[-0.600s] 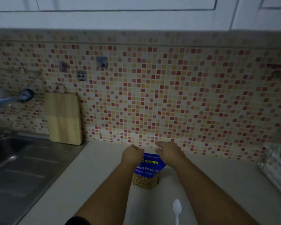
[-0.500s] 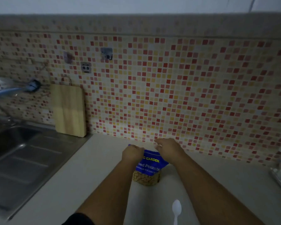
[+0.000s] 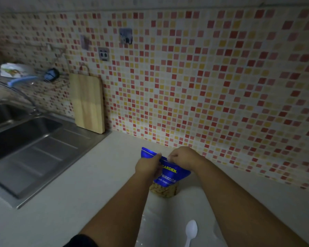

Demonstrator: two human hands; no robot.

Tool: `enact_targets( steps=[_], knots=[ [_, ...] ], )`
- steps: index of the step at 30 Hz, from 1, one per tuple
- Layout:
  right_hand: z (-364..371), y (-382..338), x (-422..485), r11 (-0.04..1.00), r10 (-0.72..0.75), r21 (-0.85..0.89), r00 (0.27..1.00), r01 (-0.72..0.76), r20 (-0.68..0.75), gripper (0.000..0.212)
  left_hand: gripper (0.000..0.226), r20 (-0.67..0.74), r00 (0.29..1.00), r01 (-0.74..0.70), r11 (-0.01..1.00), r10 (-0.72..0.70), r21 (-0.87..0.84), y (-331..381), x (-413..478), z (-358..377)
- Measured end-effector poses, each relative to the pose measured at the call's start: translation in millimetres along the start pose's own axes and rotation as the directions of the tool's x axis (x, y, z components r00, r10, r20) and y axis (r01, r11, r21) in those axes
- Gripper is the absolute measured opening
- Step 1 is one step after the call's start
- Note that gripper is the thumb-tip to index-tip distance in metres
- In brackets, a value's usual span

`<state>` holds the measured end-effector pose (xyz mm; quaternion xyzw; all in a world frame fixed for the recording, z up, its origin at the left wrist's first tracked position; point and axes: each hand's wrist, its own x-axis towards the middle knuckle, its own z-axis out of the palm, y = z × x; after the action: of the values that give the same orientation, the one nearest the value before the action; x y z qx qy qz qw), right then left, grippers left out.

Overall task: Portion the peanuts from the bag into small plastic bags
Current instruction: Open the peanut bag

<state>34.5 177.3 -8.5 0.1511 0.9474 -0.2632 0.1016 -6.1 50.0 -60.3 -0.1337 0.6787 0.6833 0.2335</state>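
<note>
A blue peanut bag point(image 3: 168, 175) with a clear bottom showing peanuts stands upright on the pale counter point(image 3: 78, 202), close to the tiled wall. My left hand point(image 3: 148, 166) pinches the bag's top edge on its left side. My right hand point(image 3: 184, 157) pinches the same top edge just to the right. Both forearms reach in from the bottom of the view. A white plastic spoon point(image 3: 191, 230) lies on the counter between my arms, nearer to me. No small plastic bags are visible.
A steel sink point(image 3: 25, 139) with a drainboard and a tap fills the left side. A wooden cutting board point(image 3: 88, 104) leans against the mosaic-tiled wall behind the drainboard. Wall hooks and a socket sit above it.
The view has tipped down and closer. My hands have drawn together at the bag's top, and the left corner of the top edge now stands out to the left.
</note>
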Motion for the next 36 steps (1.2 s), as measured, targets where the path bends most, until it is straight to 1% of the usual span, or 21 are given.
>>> enact_targets(
  steps=[3,6,12,15,19,22,25,26,29,31,32,34,36],
  knots=[
    [-3,-3,0,1.0,-0.024,-0.02,1.0,0.025,0.013,0.026,0.023,0.001,1.0,0.0,0.999,0.0,-0.034,3,2,4],
    [-2,-6,4,1.0,0.002,-0.022,1.0,-0.002,-0.003,0.025,0.022,0.021,0.999,0.031,0.998,-0.03,-0.056,5,3,5],
    [-4,-3,14,0.995,0.056,0.08,0.998,-0.058,0.028,0.027,0.022,0.085,0.994,0.079,0.987,-0.068,-0.136,3,4,4],
    [-3,-1,16,0.989,0.062,0.134,0.997,-0.068,0.045,0.027,0.017,0.105,0.992,0.089,0.986,-0.074,-0.14,4,6,4],
    [-4,3,18,0.976,0.077,0.197,0.993,-0.093,0.084,0.028,0.01,0.138,0.983,0.137,0.982,-0.119,-0.132,10,5,3],
    [-3,7,21,0.962,0.098,0.244,0.989,-0.122,0.109,0.027,0.012,0.171,0.976,0.16,0.978,-0.135,-0.137,12,5,2],
    [-2,11,21,0.944,0.113,0.297,0.986,-0.146,0.125,0.017,0.02,0.173,0.973,0.18,0.975,-0.155,-0.133,12,8,1],
    [-1,12,20,0.936,0.112,0.318,0.985,-0.149,0.131,0.013,0.02,0.171,0.973,0.177,0.975,-0.153,-0.133,11,9,1],
    [-1,12,20,0.926,0.1,0.348,0.984,-0.145,0.144,0.009,0.014,0.16,0.977,0.159,0.981,-0.141,-0.109,13,10,5],
    [-1,10,19,0.932,0.097,0.335,0.987,-0.137,0.131,0.008,0.016,0.154,0.979,0.147,0.987,-0.134,-0.072,15,12,9],
    [-1,9,20,0.935,0.094,0.333,0.989,-0.127,0.114,0.012,0.017,0.154,0.98,0.137,0.989,-0.127,-0.058,16,13,11],
    [-2,6,20,0.943,0.077,0.318,0.995,-0.095,0.066,0.02,0.011,0.173,0.98,0.108,0.993,-0.098,-0.047,15,13,12],
    [-1,3,22,0.961,0.053,0.27,0.998,-0.056,0.018,0.021,0.01,0.186,0.98,0.077,0.996,-0.067,-0.049,12,13,11]
  ],
)
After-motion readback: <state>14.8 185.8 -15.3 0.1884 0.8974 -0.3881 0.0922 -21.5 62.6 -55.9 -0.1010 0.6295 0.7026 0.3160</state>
